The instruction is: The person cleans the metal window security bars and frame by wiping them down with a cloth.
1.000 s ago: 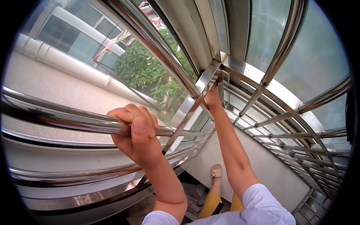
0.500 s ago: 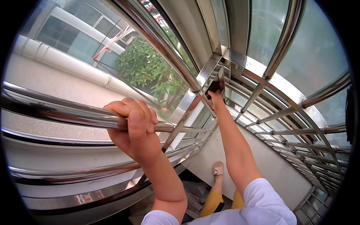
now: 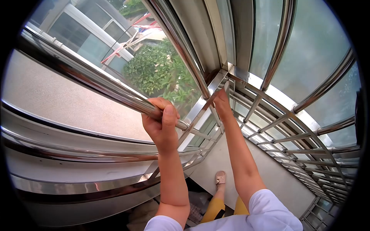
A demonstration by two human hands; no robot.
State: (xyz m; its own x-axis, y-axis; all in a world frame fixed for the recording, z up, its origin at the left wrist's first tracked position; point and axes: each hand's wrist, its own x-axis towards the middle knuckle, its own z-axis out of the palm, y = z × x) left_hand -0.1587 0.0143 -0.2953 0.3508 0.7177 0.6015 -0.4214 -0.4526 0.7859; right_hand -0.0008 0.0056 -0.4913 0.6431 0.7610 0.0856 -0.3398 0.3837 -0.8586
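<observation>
My left hand [image 3: 163, 119] is closed around a shiny metal rail [image 3: 111, 90], close to where it meets a flat metal upright [image 3: 196, 107]. The thumb lies over the top of the rail. My right hand [image 3: 221, 102] reaches to the corner of the metal frame, beside a narrow metal plate [image 3: 226, 86]. Its fingers are bent and partly hidden there, so what they grip cannot be made out.
More metal rails [image 3: 96, 154] curve below on the left. A barred window grille [image 3: 308, 150] runs along the right. Behind the glass are green shrubs [image 3: 154, 69] and red-white tape [image 3: 119, 48]. My foot in a pink shoe [image 3: 220, 178] stands on a pale floor [image 3: 262, 173].
My left hand now sits further right and nearer the upright, still gripping the rail. The rail slants more steeply. My right hand stays at the corner; the dark patch beside it no longer shows.
</observation>
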